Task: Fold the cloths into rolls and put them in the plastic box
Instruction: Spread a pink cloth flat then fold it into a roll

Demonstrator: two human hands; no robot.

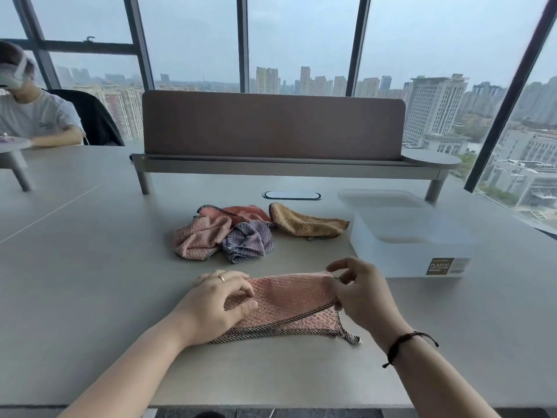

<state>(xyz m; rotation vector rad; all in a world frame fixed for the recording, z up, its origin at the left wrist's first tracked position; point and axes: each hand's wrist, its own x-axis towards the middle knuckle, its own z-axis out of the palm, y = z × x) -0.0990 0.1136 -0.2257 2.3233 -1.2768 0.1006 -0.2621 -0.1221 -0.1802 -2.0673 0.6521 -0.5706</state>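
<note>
A pink waffle cloth (289, 303) with a dark checked border lies on the grey table (90, 267) in front of me, folded over on itself. My left hand (217, 303) pinches its left end between thumb and curled fingers. At the right end, my right hand (358, 291) pinches the folded edge. Behind it lies a heap of crumpled cloths: a light pink cloth (199, 236), a purple cloth (247, 241), a coral cloth (238, 211) and a mustard cloth (307, 223). The translucent plastic box (413, 254) stands to the right, with nothing visible inside.
The box's lid (379, 197) lies behind the box. A brown divider panel on a raised shelf (271, 128) runs across the back of the table. A cable port (291, 195) sits in the tabletop. Another person (33, 113) sits at the far left.
</note>
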